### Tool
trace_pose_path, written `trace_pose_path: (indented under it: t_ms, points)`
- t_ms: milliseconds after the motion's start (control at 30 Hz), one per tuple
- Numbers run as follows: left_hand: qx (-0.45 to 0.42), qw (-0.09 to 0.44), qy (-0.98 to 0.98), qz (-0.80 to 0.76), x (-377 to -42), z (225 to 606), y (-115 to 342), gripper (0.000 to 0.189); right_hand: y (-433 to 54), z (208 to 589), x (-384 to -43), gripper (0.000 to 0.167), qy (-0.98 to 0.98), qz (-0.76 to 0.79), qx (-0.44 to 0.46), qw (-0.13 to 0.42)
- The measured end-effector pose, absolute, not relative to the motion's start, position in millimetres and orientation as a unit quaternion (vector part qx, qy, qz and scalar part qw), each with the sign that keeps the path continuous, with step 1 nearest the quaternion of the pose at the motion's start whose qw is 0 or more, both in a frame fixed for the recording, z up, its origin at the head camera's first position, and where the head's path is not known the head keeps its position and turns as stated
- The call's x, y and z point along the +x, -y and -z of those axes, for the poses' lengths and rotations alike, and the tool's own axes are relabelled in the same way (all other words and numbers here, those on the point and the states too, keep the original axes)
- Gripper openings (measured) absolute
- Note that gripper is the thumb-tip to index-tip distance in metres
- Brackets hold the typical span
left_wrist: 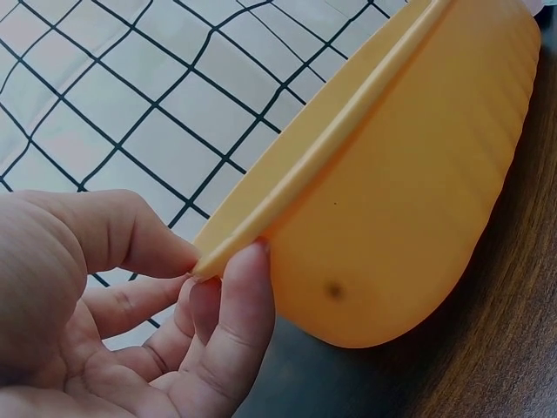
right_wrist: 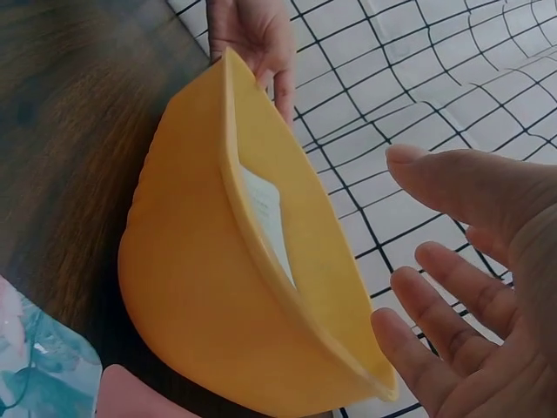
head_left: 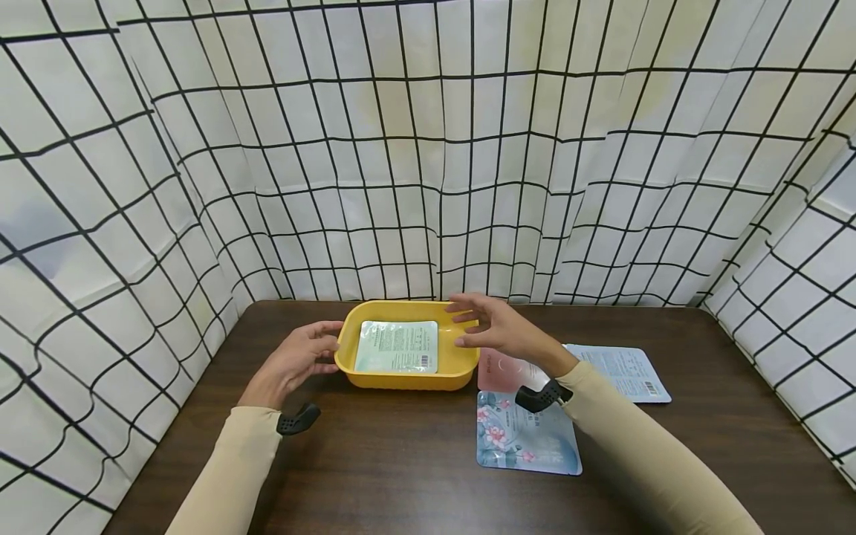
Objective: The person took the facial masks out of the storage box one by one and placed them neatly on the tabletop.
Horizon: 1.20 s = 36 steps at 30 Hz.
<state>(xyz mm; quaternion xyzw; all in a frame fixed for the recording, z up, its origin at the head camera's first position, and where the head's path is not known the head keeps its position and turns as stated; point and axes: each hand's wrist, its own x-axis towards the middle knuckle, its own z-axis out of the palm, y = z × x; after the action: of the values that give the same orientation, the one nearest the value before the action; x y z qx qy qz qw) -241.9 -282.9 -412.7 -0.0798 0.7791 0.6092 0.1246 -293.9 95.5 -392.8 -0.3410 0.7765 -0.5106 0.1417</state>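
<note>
Yellow basin (head_left: 401, 382): located upright on the dark wood-grain table (head_left: 374, 468), toward its far edge, between the two hands. One pale green packet (head_left: 397, 348) lies flat inside, printed side up, toward the left end. Left hand (head_left: 294, 362): at the left end of the basin; thumb and a finger pinch the rim, remaining fingers bent below. Right hand (head_left: 498, 325): at the right end, thumb and fingers spread wide, holding nothing; fingertip contact with the rim cannot be confirmed. Pink packet (head_left: 496, 371): just beside the basin's right end. Blue floral packet (head_left: 524, 438): nearer the person. Light blue packet (head_left: 618, 368): farther right, partly behind the right forearm. Grid-patterned cloth (head_left: 461, 163) stands behind the table.
</note>
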Motion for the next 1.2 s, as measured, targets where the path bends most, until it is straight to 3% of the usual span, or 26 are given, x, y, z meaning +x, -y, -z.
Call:
trace_pose_path:
  t_ms: [267, 1200]
  points:
    - [-0.083, 0.120, -0.779, -0.610, -241.6, 411.6, 281.6, 0.059, -81.3, 395.5, -300.8, 0.071, -0.782, 0.497, -0.355, 0.124]
    - [-0.088, 0.115, -0.777, -0.613, -239.9, 413.8, 282.6, 0.058, -36.1, 406.9, -324.1, 0.074, -0.792, 0.466, -0.363, 0.152]
